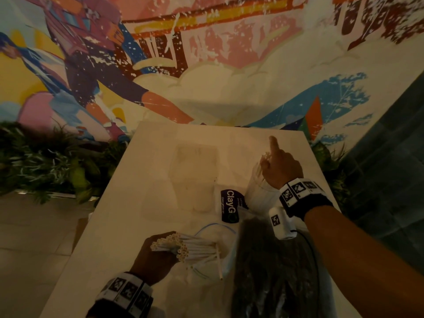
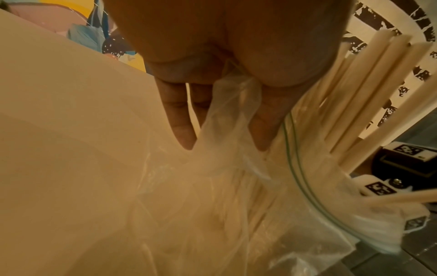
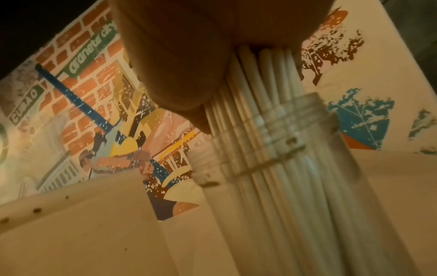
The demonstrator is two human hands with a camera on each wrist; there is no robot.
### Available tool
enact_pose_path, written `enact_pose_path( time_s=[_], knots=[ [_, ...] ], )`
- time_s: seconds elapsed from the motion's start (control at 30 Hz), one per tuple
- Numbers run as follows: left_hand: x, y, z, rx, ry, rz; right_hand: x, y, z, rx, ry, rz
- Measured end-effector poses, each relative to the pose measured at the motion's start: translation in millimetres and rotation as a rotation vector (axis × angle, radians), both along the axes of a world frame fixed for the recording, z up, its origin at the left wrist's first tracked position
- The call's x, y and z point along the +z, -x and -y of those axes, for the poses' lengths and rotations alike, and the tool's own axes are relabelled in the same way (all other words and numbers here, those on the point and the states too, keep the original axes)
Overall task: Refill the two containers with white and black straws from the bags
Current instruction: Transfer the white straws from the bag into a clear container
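Note:
My left hand (image 1: 156,255) grips a bundle of white straws (image 1: 183,247) near the table's front, their open ends pointing up at me. The clear zip bag (image 1: 213,237) trails from them, and in the left wrist view the bag's film (image 2: 231,121) runs between my fingers (image 2: 179,119) beside the straws (image 2: 369,84). My right hand (image 1: 282,168) holds the tops of white straws (image 1: 263,157) standing in a clear jar (image 1: 257,184), index finger stuck out. The right wrist view shows these straws (image 3: 267,74) passing through the jar's threaded neck (image 3: 283,130). A bag of black straws (image 1: 275,271) lies under my right forearm.
A second clear container (image 1: 195,175) stands faintly at the middle of the white table (image 1: 114,226). A purple ClayGo packet (image 1: 230,206) lies between it and the jar. One loose straw (image 1: 219,265) lies by the bag. Plants (image 1: 46,161) and a mural wall border the table.

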State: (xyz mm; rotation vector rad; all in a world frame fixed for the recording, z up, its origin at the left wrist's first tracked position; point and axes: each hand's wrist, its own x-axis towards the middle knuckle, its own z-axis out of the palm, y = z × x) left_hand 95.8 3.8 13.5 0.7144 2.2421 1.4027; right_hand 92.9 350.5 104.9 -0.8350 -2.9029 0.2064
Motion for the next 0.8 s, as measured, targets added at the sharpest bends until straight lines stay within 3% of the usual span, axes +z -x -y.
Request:
enact_pose_path(
  time_s=[0.3, 0.37, 0.43, 0.47, 0.5, 0.57, 0.67, 0.73, 0.8],
  knots=[
    [-5, 0, 3, 0.005, 0.029, 0.025, 2, 4, -2, -0.042, 0.017, 0.157],
    [-1, -1, 2, -0.004, 0.026, 0.029, 16, -4, 5, -0.014, 0.002, -0.003],
    [1, -1, 1, -0.012, 0.037, 0.01, 38, -22, 20, 0.122, -0.013, -0.356],
    [1, -2, 1, -0.013, 0.045, -0.005, 46, -34, 29, 0.209, 0.054, -0.489],
    [2, -2, 2, -0.003, 0.049, -0.005, 51, -47, 39, 0.289, 0.16, -0.506],
    [4, -4, 0, 0.029, 0.037, 0.001, 47, -79, 65, 0.438, 0.322, -0.247],
    [12, -5, -6, 0.013, 0.039, -0.027, 5, -118, 103, 0.672, 0.311, 0.213],
    [12, -4, -8, -0.016, 0.04, -0.05, -26, -129, 122, 0.711, 0.37, 0.308],
    [10, -2, -9, -0.02, 0.058, -0.07, -43, -129, 136, 0.706, 0.425, 0.271]
  ],
)
